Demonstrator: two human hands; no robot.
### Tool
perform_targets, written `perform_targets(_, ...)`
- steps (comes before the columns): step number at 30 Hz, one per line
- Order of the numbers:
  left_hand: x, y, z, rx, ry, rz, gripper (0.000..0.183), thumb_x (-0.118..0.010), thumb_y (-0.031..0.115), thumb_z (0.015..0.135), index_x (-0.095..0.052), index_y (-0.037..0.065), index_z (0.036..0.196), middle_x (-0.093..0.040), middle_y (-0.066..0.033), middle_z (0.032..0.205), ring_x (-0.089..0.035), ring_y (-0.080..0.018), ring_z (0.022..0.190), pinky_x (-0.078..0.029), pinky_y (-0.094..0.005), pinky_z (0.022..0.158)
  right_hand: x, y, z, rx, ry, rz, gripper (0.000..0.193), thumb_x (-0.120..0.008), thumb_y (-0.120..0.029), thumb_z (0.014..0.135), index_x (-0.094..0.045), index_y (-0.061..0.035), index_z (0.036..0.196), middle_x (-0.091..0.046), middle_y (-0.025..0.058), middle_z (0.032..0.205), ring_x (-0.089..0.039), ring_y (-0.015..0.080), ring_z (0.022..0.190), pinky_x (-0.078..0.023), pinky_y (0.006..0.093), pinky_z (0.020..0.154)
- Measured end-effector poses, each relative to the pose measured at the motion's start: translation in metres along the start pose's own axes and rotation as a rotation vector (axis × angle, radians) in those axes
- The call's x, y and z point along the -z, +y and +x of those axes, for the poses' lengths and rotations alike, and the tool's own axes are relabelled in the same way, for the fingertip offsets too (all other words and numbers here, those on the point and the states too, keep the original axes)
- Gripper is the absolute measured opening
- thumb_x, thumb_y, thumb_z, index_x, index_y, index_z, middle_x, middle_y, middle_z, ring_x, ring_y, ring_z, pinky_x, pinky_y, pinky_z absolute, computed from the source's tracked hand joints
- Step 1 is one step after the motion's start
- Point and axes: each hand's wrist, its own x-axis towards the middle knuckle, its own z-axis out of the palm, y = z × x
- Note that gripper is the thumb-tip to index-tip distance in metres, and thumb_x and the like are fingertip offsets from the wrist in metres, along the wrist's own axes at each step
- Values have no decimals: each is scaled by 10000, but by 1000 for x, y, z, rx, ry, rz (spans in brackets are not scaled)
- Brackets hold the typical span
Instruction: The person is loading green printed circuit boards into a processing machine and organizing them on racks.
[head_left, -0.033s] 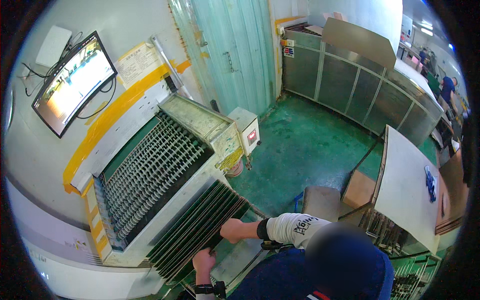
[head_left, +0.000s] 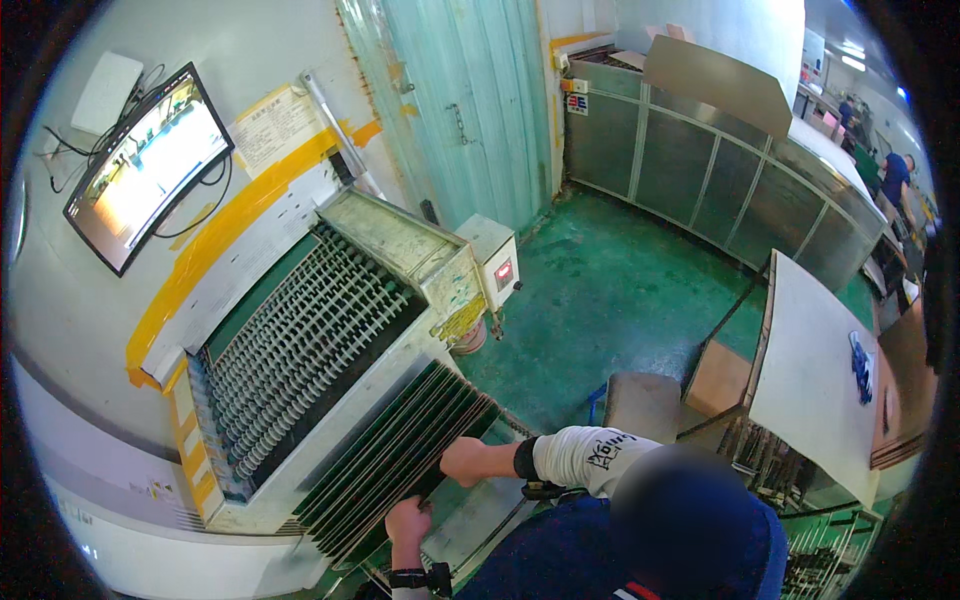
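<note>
A row of thin dark green panels stands on edge, closely spaced, along the near side of the roller machine. My left hand is closed at the lower end of the panel nearest me, with the thumb lying along its edge. Further up the same edge, my right hand is closed too, its fingers curled out of sight over the panel. Dark surface shows between the two hands. Most of that panel is hidden by my hands and the panels beside it.
A grey control box with a lit red switch sits on the machine's far corner. A monitor hangs on the left wall. To my right are a stool and a pale-topped table with blue-and-white gloves. Another person stands far right.
</note>
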Motion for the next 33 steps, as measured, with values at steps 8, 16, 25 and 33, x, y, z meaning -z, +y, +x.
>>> perform_targets(8, -6, -4, 2, 8, -13, -3, 316, -603, 347, 763, -654, 175, 1024, -657, -127, 930, -622, -313, 880, -496, -424, 721, -8, 1, 6, -15, -2, 8, 187, -686, -155, 604, -697, -68, 770, -672, 97, 786, -656, 282, 776, -525, 412, 645)
perform_targets(16, -2, 0, 1, 16, -26, 10, 353, -614, 355, 773, -642, 160, 1065, -653, -132, 968, -620, -303, 904, -492, -410, 761, -1, 0, 0, -8, -3, -2, 185, -684, -162, 606, -699, -74, 768, -672, 91, 783, -655, 280, 774, -524, 407, 641)
perform_targets(25, -3, -2, 4, 27, -74, 38, 372, -615, 356, 762, -640, 156, 1074, -652, -130, 978, -620, -299, 905, -494, -406, 761, -3, 1, 2, -9, -1, 1, 189, -686, -172, 601, -699, -75, 763, -670, 85, 775, -654, 281, 767, -528, 407, 635)
perform_targets(33, -4, -2, 2, 12, -15, 15, 374, -606, 353, 763, -644, 156, 1079, -653, -132, 973, -624, -303, 889, -497, -406, 757, -3, 1, 2, -3, 7, 7, 194, -686, -171, 600, -696, -69, 765, -667, 92, 770, -653, 287, 763, -527, 410, 640)
